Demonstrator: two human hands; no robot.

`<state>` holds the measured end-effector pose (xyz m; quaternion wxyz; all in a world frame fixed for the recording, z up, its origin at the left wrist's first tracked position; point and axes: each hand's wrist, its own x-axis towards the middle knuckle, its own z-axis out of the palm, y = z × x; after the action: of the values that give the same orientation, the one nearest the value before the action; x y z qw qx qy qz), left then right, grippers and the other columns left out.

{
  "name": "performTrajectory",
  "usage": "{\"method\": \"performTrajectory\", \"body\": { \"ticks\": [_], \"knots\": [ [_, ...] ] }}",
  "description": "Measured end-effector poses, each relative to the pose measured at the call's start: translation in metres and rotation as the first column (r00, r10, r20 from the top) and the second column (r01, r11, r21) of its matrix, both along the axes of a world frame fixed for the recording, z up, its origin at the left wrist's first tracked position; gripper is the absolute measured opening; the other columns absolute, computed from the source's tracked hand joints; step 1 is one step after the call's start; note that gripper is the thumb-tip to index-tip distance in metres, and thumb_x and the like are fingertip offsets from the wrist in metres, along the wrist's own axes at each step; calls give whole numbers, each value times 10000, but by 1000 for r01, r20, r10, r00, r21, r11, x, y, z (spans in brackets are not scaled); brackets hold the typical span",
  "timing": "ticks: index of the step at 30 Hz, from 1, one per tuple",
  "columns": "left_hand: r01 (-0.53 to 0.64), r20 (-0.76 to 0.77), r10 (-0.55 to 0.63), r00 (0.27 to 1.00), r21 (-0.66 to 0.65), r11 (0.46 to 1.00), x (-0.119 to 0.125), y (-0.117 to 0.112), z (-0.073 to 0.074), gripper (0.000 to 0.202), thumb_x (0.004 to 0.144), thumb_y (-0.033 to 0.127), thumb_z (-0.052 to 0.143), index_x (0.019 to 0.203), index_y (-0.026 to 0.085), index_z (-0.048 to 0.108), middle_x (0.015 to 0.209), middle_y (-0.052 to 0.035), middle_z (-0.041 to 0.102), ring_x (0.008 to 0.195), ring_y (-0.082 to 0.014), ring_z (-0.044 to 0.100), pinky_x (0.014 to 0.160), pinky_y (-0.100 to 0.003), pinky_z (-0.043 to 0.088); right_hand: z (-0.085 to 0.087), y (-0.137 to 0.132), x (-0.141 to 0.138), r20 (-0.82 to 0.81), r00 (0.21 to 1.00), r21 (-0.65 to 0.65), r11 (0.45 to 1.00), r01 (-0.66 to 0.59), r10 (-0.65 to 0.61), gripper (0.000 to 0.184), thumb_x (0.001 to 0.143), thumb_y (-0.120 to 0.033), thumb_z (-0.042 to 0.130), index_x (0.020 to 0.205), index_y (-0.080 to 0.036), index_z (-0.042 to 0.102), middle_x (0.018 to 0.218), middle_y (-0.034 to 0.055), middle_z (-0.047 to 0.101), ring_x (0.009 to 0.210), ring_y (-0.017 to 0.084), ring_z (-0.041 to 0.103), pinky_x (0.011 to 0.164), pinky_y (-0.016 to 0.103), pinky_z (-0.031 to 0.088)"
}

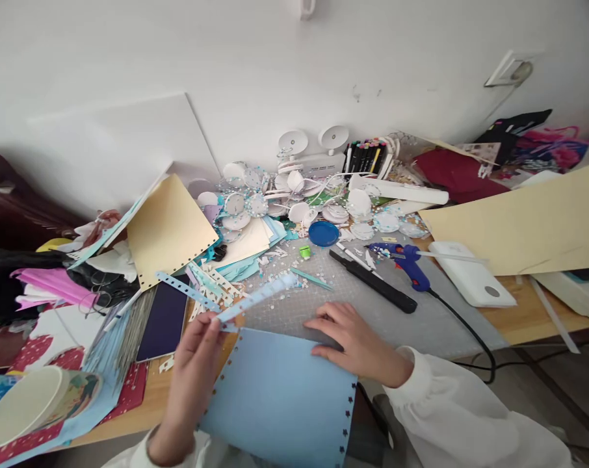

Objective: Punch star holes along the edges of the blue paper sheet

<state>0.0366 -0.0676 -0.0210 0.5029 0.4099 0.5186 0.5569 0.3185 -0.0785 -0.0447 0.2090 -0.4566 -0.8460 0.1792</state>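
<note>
My left hand [192, 364] pinches one end of a long light-blue perforated paper strip [262, 296], which slants up to the right over the mat. A light-blue sheet of paper [279, 396] with punched star holes along its edges lies at the table's front edge. My right hand [355, 341] rests flat on the sheet's upper right corner, fingers spread and pointing left, holding nothing.
A grey cutting mat [324, 292] carries a black knife handle [372, 281], a blue glue gun [409, 263] with its cord, and paper scraps. A dark tablet [164, 322], cream paper sheets [168, 227], a paper cup [28, 403], white round discs [294, 195] and markers [365, 156] surround it.
</note>
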Motion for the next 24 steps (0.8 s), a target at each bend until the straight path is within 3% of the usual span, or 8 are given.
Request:
{"method": "performTrajectory", "body": {
  "ticks": [4,7,11,14,16,19,21,24],
  "knots": [
    [-234,58,227,972,152,960,-21,31,39,240,762,340,720,874,184,576,826,19,595,848,-122,601,847,-227,485,-2,-1,0,-9,1000,-5,1000,-2,2,285,889,-400,587,1145,-277,612,1011,62,549,958,219,515,845,400,399],
    [-244,-234,347,908,376,894,-41,65,57,217,805,352,661,904,178,579,803,7,619,808,-148,595,855,-302,485,-2,0,-1,-7,1000,0,1000,11,-11,251,891,-378,589,1117,-276,630,995,60,551,940,216,513,835,393,398],
    [29,-819,428,382,473,881,-59,111,49,305,861,396,517,1013,140,582,963,-91,629,952,-279,592,922,-483,444,-2,0,-2,-23,1000,6,1000,21,-21,234,886,-347,604,1103,-268,639,991,58,558,932,215,516,835,390,400],
    [117,-849,456,265,498,859,-55,124,36,505,820,432,543,1168,66,510,1175,-217,553,1195,-390,460,1021,-571,340,-3,0,-2,-59,998,2,1000,22,-22,210,891,-307,604,1094,-264,637,990,51,568,933,209,519,832,378,398],
    [248,-880,404,251,461,852,-44,118,33,491,869,430,491,1221,88,485,1212,-209,537,1208,-353,464,1034,-523,358,-4,1,-1,-90,996,-12,1000,14,-15,166,897,-280,597,1056,-254,641,996,44,578,930,200,524,829,369,391],
    [524,-957,82,277,222,823,-23,93,35,373,917,401,464,1226,196,502,1240,-121,551,1192,-267,499,1038,-441,387,-4,2,1,-118,993,-31,999,-12,8,95,913,-250,572,969,-232,646,982,32,598,910,185,532,816,358,376],
    [662,-955,-216,205,-27,749,-10,77,36,371,899,404,520,1232,242,507,1245,-92,553,1142,-239,534,978,-386,445,-4,3,1,-123,992,-32,999,-25,21,92,920,-234,559,953,-227,644,969,30,607,904,185,533,808,358,369],
    [732,-919,-385,87,-203,650,4,65,35,384,839,358,615,1200,250,540,1172,-76,580,1120,-245,524,961,-381,440,-4,2,0,-132,991,-24,999,-35,31,102,918,-214,554,975,-224,638,977,38,611,915,192,535,807,361,371]
  ]
}}
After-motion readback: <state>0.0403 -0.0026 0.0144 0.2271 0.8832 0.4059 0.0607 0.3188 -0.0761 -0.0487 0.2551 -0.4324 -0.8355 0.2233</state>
